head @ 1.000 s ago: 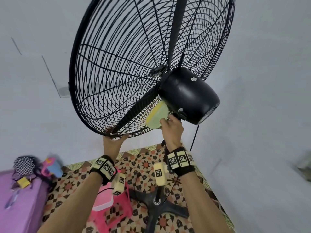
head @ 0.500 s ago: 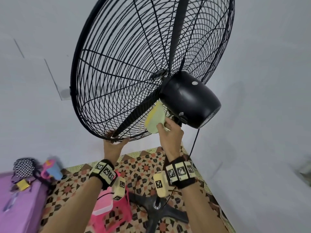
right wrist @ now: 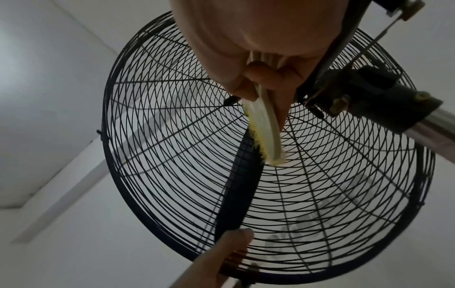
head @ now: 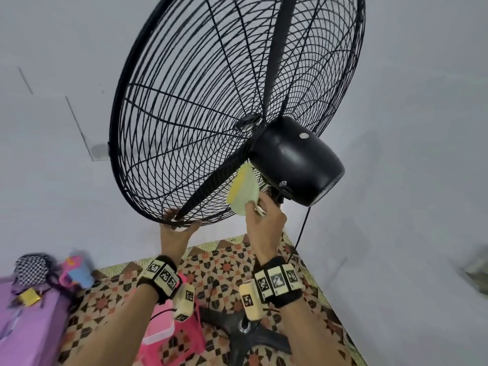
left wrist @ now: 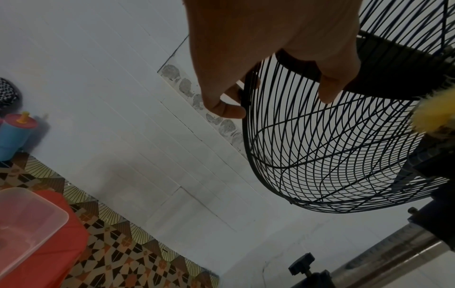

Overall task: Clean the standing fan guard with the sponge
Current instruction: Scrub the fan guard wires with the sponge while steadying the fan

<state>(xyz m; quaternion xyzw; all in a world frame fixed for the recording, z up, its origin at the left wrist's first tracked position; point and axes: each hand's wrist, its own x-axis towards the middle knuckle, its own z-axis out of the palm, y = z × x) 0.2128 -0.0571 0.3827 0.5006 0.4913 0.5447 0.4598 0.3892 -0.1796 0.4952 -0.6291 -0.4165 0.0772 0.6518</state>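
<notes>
**Sponge on the back of the guard, left hand at the rim**

The guard, a big black wire cage tilted overhead, fills the space above both hands. Its black motor sits just above and right of the right hand; the head view alone shows this housing whole, while the right wrist view shows only the bracket and steel pole beneath it. The fan's black base stands on the patterned floor below the wrists, seen only from the head. A pink stool is under the left forearm; the left wrist view adds a clear tub on top of it.

The left hand grips the lowest part of the guard's rim, thumb and fingers curled round the wires; the right wrist view shows it at the foot of a fan blade.

The right hand pinches the sponge, which is pressed to the guard's rear wires just left of the motor. The head view shows its pale green face and yellow edge; the right wrist view shows it edge-on, bent, its yellow fibres against the wires beside the blade.
</notes>
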